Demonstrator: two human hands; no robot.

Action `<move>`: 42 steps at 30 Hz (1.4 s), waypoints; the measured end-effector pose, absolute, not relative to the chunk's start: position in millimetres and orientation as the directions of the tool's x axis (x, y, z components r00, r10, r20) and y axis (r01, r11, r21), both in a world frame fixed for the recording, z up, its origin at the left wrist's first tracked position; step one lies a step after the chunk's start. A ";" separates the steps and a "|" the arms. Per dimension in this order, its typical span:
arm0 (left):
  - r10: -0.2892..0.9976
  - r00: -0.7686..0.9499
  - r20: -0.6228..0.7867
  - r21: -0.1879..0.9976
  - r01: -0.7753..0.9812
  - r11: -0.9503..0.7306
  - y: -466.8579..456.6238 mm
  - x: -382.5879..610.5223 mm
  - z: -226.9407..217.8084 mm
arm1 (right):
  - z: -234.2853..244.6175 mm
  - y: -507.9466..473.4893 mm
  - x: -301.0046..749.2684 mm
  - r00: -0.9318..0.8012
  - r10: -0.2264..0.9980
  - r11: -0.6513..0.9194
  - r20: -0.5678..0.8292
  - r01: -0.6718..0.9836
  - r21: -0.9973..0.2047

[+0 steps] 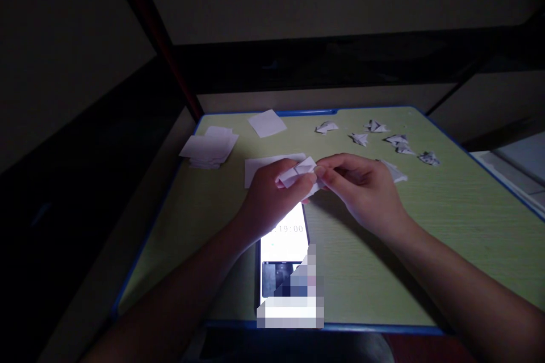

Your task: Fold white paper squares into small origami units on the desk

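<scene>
Between my hands, above the table, is a small piece of folded white paper (pixel 300 170) with crease lines on it. My left hand (pixel 272 190) grips it from the left, thumb lying along its lower edge. The thumb and index finger of my right hand (pixel 361 187) pinch its right corner. Part of the paper is hidden by the fingers. Behind my left hand lies a flat white sheet (pixel 254 169). Just beyond my right hand is a larger folded paper piece (pixel 395 171), partly covered by the hand. A lit phone (pixel 283 247) lies below my hands.
A stack of white paper squares (pixel 208 147) sits at the table's left, with a single square (pixel 267 123) near the back edge. Several small folded paper figures (pixel 360 139) are scattered at back right. The green table (pixel 443 255) has a blue rim. White items (pixel 519 164) stand beyond its right edge.
</scene>
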State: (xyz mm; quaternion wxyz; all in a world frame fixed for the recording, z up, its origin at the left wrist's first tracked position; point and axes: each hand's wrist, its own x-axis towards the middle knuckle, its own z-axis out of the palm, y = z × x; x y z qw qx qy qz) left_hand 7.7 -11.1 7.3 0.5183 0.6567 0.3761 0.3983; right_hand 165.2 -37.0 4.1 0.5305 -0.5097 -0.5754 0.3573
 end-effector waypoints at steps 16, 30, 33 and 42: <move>0.910 0.326 0.254 0.897 0.272 -0.348 -10.6 7.2 -1.6 | 2.8 -36.3 162.3 0.057 0.977 0.198 0.205 0.114 -0.974; 0.878 0.272 0.393 0.801 0.368 -0.473 -10.8 6.7 -1.4 | 3.2 -38.7 162.1 -0.033 0.982 0.188 0.185 0.159 -0.969; 0.874 0.271 0.402 0.795 0.371 -0.481 -11.2 6.2 -1.1 | 3.8 -38.3 162.4 -0.036 0.985 0.173 0.169 0.140 -0.975; 0.846 0.295 0.445 0.827 0.228 -0.514 -7.7 4.0 -3.0 | -0.7 -37.4 165.9 -0.021 0.980 0.201 0.200 0.126 -0.971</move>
